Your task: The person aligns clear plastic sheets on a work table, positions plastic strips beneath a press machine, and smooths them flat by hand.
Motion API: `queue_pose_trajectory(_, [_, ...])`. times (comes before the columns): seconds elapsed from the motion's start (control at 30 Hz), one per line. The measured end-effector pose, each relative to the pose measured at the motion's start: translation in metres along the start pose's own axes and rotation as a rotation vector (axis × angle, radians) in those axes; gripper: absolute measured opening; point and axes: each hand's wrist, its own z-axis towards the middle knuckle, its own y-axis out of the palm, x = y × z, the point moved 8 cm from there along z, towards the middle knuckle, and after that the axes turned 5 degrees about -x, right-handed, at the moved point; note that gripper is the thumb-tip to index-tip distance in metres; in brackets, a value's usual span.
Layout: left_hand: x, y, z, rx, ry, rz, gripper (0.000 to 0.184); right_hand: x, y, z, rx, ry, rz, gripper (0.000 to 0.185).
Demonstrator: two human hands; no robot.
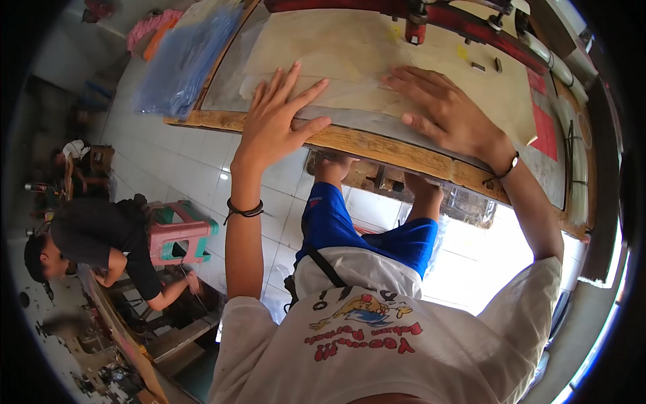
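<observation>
My left hand (274,122) lies with its fingers spread on the near edge of a cream-coloured sheet (323,42), thumb pointing right. My right hand (445,111) rests flat farther right on the same surface, fingers stretched out to the left. Between the hands, a thin see-through layer seems to lie over the sheet, but its edges are hard to make out. Neither hand grips anything. Beyond my hands, a red machine bar (464,30) with a red cylinder (416,32) crosses the table. Two small metal pieces (478,66) lie on the sheet.
The table has a wooden front edge (397,149). Blue-tinted clear plastic sheets (182,64) are stacked at the left. A red patch (544,121) and a long pale roll (577,168) are at the right. A person (101,236) bends over near a pink-and-green stool (178,232).
</observation>
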Motion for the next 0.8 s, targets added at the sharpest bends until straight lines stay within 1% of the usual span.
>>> queue_pose_trajectory(0.1, [0.002, -0.004, 0.001, -0.05, -0.017, -0.045, 0.057, -0.004, 0.0, 0.003, -0.041, -0.002, -0.033, 0.06])
queue_pose_trajectory(0.17, [0.001, -0.009, 0.005, -0.075, -0.022, -0.114, 0.056, -0.003, -0.001, 0.007, -0.065, -0.001, -0.025, 0.059])
queue_pose_trajectory(0.27, [-0.007, -0.019, 0.026, -0.238, -0.116, -0.202, 0.054, -0.007, -0.005, 0.011, -0.065, 0.017, -0.013, 0.058])
queue_pose_trajectory(0.37, [-0.019, 0.0, 0.048, 0.027, -0.015, -0.096, 0.052, -0.005, -0.003, 0.011, -0.071, 0.035, 0.036, 0.057])
queue_pose_trajectory(0.4, [-0.019, 0.007, 0.049, -0.038, -0.039, -0.086, 0.058, -0.003, -0.003, 0.009, -0.077, 0.051, 0.058, 0.056])
queue_pose_trajectory(0.5, [-0.016, 0.013, 0.047, 0.061, 0.023, 0.024, 0.063, -0.012, -0.009, 0.008, -0.035, 0.056, -0.234, 0.054])
queue_pose_trajectory(0.53, [-0.016, 0.017, 0.046, 0.016, -0.001, -0.027, 0.064, -0.015, -0.012, 0.008, -0.001, 0.048, -0.288, 0.055])
queue_pose_trajectory(0.6, [-0.02, 0.017, 0.049, -0.064, -0.045, -0.114, 0.066, -0.012, 0.001, 0.013, -0.078, 0.044, -0.192, 0.058])
queue_pose_trajectory(0.63, [-0.019, 0.017, 0.05, -0.054, -0.052, -0.107, 0.066, -0.01, 0.007, 0.014, -0.116, 0.044, -0.141, 0.059])
queue_pose_trajectory(0.67, [-0.018, 0.016, 0.051, -0.044, -0.06, -0.096, 0.066, -0.009, 0.007, 0.016, -0.113, 0.04, -0.108, 0.062])
queue_pose_trajectory(0.8, [-0.022, 0.019, 0.054, -0.038, -0.099, -0.075, 0.065, -0.001, 0.009, 0.018, -0.063, 0.062, -0.057, 0.059])
